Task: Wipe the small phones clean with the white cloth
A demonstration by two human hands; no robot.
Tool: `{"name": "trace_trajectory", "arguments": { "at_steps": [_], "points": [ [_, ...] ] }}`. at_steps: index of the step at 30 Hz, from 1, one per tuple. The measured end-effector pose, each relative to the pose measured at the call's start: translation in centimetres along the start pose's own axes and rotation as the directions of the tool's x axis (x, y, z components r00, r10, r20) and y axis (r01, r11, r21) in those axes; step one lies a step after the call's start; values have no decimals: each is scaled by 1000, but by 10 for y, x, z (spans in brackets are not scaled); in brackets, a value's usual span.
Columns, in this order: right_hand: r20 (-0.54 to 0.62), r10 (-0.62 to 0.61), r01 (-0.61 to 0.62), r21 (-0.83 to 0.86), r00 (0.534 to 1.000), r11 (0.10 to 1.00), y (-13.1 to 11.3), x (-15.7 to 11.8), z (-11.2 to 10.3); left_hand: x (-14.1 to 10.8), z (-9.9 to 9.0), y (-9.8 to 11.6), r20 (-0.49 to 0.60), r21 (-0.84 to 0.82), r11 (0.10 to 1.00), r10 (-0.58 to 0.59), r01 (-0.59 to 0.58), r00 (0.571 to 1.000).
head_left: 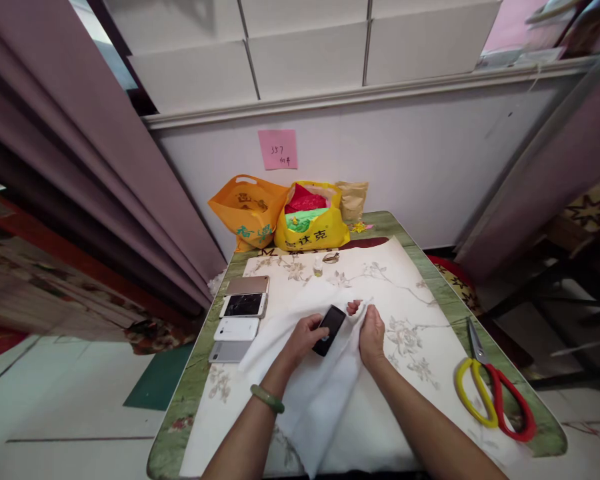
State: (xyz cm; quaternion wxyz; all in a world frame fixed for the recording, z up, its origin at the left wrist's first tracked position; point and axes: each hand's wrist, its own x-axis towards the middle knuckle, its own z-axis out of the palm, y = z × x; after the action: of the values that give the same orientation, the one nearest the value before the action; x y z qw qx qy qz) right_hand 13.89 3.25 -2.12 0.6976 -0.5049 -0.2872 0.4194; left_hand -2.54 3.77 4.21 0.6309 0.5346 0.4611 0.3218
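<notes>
My left hand [304,339] grips a small black mobile phone [334,323], its thumb lying across the lower part of the screen. The phone is tilted above a white cloth [325,400] spread over the middle of the table. Opposite it, my right hand [372,335] has its fingers closed on the cloth's raised edge, just right of the phone. Some of its fingertips show past the fabric. To the left lie a gold phone [247,285], a white phone with a dark screen [243,305], a white phone [236,329] and a grey phone [230,351], in a column.
Scissors [485,380] with yellow and red handles lie at the right table edge. A small clear bottle [318,269] stands beyond the cloth. An orange bag [247,207], a filled yellow bag [313,230] and a brown paper bag [353,200] line the back by the wall.
</notes>
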Motion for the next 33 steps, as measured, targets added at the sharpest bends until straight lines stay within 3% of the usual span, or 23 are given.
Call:
{"name": "trace_trajectory", "arguments": {
  "at_steps": [5,9,12,14,17,24,28,33],
  "points": [
    [50,23,-26,62,998,998,-2,2,-4,-1,4,3,134,99,989,-120,107,984],
    [165,24,-21,-19,986,1000,-8,1,-7,5,10,4,146,159,984,-98,75,984],
    [245,-35,62,-104,969,993,-12,-1,-8,8,13,5,134,115,990,-103,87,986],
    [252,-85,132,-178,964,975,-15,-2,-7,10,13,5,69,74,994,-86,81,994],
    [243,-108,174,-272,964,946,-18,-3,-7,12,13,3,-113,2,998,-56,57,992],
    [349,-178,317,-394,920,863,-11,-1,-5,21,21,-4,-418,-214,971,6,-105,908],
    [405,-128,315,-438,905,842,-7,2,-8,27,27,-6,-497,-225,961,30,-162,867],
    [362,-103,257,-407,926,877,-6,6,-9,27,43,-11,-529,-262,950,7,-171,849]
  ]
}}
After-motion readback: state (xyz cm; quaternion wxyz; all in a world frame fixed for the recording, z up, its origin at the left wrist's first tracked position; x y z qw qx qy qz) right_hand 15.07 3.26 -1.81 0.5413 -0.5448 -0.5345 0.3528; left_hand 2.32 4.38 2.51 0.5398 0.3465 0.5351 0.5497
